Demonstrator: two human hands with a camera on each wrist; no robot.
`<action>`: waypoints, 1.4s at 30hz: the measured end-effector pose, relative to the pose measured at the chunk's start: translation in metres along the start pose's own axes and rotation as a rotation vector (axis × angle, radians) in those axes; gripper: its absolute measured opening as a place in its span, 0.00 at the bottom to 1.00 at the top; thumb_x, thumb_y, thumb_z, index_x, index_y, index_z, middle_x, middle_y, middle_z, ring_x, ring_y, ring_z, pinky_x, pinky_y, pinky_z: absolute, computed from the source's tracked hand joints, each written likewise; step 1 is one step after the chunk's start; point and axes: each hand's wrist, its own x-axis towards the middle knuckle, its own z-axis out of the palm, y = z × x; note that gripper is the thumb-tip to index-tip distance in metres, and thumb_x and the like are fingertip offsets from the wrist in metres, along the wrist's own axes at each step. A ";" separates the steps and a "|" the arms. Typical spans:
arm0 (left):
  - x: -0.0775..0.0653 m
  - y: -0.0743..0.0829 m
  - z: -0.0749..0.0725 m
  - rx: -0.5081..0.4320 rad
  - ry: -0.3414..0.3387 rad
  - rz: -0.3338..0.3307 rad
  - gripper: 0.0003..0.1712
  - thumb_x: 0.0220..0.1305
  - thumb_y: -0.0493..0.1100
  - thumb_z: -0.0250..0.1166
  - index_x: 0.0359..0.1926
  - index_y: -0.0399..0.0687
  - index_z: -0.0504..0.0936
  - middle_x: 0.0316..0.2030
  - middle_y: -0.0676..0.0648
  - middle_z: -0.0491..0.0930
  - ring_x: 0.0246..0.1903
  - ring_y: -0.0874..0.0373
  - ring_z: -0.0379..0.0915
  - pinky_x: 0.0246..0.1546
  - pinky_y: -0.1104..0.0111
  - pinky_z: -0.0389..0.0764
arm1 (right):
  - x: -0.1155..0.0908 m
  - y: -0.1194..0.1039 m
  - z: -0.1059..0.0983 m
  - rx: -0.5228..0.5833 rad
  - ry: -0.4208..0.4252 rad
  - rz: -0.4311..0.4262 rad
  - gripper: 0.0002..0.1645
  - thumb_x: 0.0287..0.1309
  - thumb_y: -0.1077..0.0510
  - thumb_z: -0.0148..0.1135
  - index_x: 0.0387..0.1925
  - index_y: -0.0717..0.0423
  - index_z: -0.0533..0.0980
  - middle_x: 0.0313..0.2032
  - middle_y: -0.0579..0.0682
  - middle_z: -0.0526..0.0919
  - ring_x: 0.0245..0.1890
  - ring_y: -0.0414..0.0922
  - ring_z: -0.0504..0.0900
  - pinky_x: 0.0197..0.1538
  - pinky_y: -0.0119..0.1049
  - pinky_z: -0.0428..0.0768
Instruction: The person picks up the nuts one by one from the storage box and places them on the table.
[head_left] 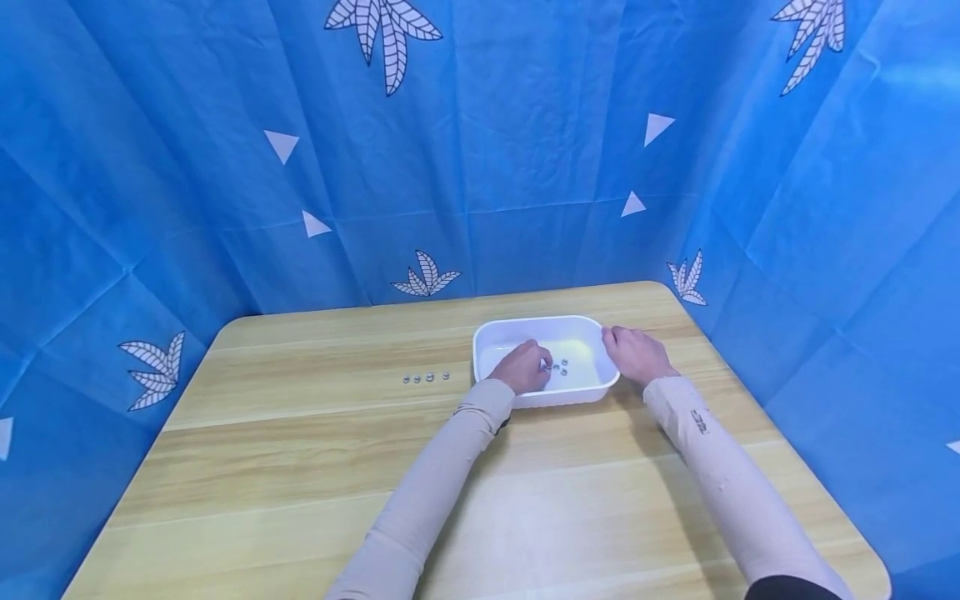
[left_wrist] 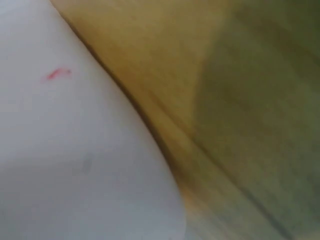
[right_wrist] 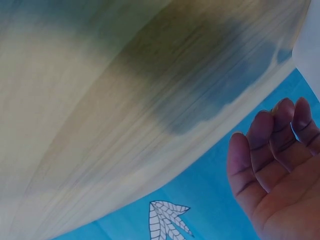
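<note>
A white plastic basin (head_left: 551, 400) stands on the table, with several small shiny metal pieces, round like nuts or beads, (head_left: 564, 362) on its floor. My left hand (head_left: 521, 367) reaches over the near left rim into it, fingers bent and their tips right at these pieces. Whether one is pinched there I cannot tell. At the basin's right end, my right hand (head_left: 637, 354) holds the rim. The right wrist view shows the curved fingers of that hand (right_wrist: 280, 175) beside the white wall. Only blurred white plastic (left_wrist: 75, 140) and wood fill the left wrist view; the left hand is out of it.
Left of the basin, several more of the small metal pieces (head_left: 430, 377) lie in a row on the wooden table (head_left: 285, 467). A blue curtain (head_left: 517, 150) with leaf prints hangs behind the table and along its sides.
</note>
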 end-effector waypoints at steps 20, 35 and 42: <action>0.004 -0.004 0.004 0.013 0.005 0.081 0.06 0.60 0.41 0.71 0.27 0.47 0.83 0.24 0.54 0.79 0.25 0.63 0.70 0.29 0.75 0.70 | -0.002 -0.001 0.002 0.018 -0.039 0.028 0.42 0.80 0.40 0.24 0.66 0.67 0.72 0.62 0.70 0.79 0.62 0.70 0.78 0.64 0.68 0.76; 0.005 -0.004 0.004 0.005 0.007 0.128 0.05 0.61 0.34 0.67 0.33 0.45 0.89 0.26 0.53 0.81 0.26 0.65 0.69 0.28 0.77 0.69 | -0.004 0.000 0.001 0.024 -0.034 0.020 0.43 0.81 0.40 0.24 0.65 0.68 0.73 0.60 0.71 0.80 0.61 0.70 0.79 0.62 0.68 0.77; 0.005 -0.002 0.002 0.030 -0.010 0.103 0.05 0.63 0.34 0.67 0.31 0.46 0.86 0.29 0.51 0.82 0.28 0.63 0.72 0.30 0.76 0.71 | -0.003 -0.001 0.000 0.027 -0.027 0.024 0.43 0.81 0.39 0.24 0.65 0.67 0.73 0.61 0.70 0.80 0.61 0.70 0.78 0.62 0.69 0.77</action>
